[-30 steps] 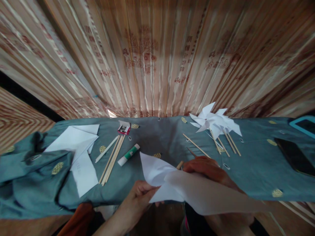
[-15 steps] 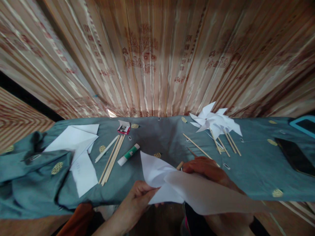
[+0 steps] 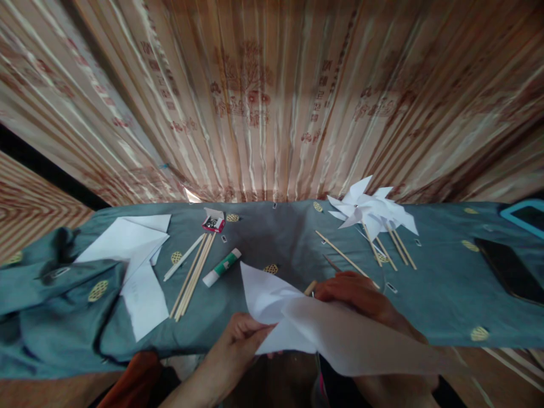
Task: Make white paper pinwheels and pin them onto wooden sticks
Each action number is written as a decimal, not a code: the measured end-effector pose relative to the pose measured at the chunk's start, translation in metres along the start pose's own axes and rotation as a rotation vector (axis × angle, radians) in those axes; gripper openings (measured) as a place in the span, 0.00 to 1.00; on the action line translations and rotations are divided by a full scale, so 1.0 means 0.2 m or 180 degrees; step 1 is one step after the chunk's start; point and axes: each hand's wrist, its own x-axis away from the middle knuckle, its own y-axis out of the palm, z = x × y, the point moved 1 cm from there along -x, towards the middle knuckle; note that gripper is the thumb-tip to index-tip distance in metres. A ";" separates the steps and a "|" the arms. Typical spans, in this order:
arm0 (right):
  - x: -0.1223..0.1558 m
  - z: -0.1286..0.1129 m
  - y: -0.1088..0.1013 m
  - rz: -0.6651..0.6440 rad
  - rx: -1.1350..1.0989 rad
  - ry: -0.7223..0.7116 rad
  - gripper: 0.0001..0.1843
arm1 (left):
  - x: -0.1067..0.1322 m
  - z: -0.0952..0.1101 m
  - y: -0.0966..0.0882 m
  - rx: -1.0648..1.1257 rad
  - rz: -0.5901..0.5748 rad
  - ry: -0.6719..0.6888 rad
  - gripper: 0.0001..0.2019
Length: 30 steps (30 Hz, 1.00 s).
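Note:
A white paper pinwheel (image 3: pixel 293 323) with curled blades is held low over the near edge of the cloth. At its lower left, my left hand (image 3: pixel 244 337) pinches the paper between thumb and fingers. My right hand (image 3: pixel 361 294) is closed behind the pinwheel, mostly covered by a large blade. By its fingertips a short wooden stub (image 3: pixel 310 288) and a bit of metal poke out. Exactly what this hand grips is hidden. A thin dark pointed piece (image 3: pixel 330 262) shows just beyond its knuckles.
Finished pinwheels on sticks (image 3: pixel 374 209) lie at the back right, near a loose stick (image 3: pixel 346 258). A phone (image 3: pixel 510 269) is far right. On the left are a glue stick (image 3: pixel 222 267), wooden sticks (image 3: pixel 195 277), a small pin box (image 3: pixel 213 221) and paper sheets (image 3: pixel 147 300).
Both hands stay nearly in place. The pinwheel's large right blade has dipped slightly, and a thin curved line now shows beyond my right hand.

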 end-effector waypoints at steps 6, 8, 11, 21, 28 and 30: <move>0.00 0.00 0.00 0.0053 -0.0072 -0.0012 0.13 | 0.01 0.02 0.02 -0.0090 0.0042 -0.0014 0.24; 0.00 -0.01 0.00 0.0012 -0.0131 0.0049 0.12 | 0.02 0.02 0.02 -0.0106 0.0041 0.0021 0.24; 0.00 -0.01 0.00 0.0063 -0.0184 0.0130 0.13 | 0.02 0.01 0.02 -0.0086 0.0033 0.0072 0.23; -0.02 -0.02 0.01 0.0237 -0.0547 0.1093 0.14 | 0.02 0.03 0.01 -0.0182 0.0005 0.0084 0.22; -0.08 0.11 0.08 0.0129 -0.2227 0.2389 0.15 | 0.01 0.07 0.04 -0.0348 -0.0022 0.0238 0.21; -0.10 0.16 0.11 -0.0032 -0.2442 0.2689 0.18 | -0.01 0.04 0.05 -0.0437 0.0129 0.0300 0.20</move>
